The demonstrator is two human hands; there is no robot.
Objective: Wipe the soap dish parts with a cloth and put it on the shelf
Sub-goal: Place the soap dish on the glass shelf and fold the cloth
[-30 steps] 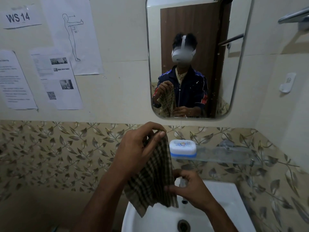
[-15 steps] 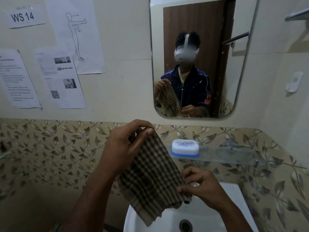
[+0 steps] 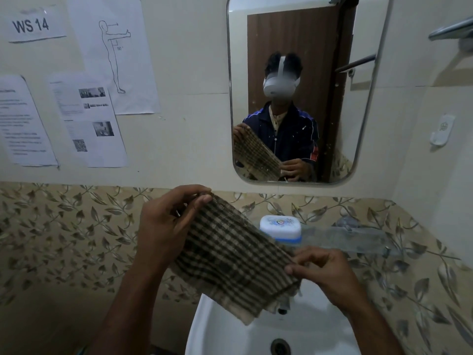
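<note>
A brown checked cloth (image 3: 234, 254) is stretched slantwise between both hands above the sink. My left hand (image 3: 169, 221) pinches its upper left corner. My right hand (image 3: 320, 269) pinches its lower right edge. Behind the cloth, a white soap dish with a blue base and a printed lid (image 3: 280, 226) sits closed on the left end of a clear glass shelf (image 3: 345, 239). The cloth covers the dish's lower left corner.
A white sink (image 3: 256, 334) with a drain lies below the hands; its tap is mostly hidden by the cloth. A mirror (image 3: 302, 47) hangs above the shelf. Paper sheets (image 3: 87, 119) are stuck to the wall at left. A metal towel rail (image 3: 450, 30) is at upper right.
The cloth went from hanging folded to being pulled open and taut: my left hand stayed high while my right hand drew the lower edge out to the right.
</note>
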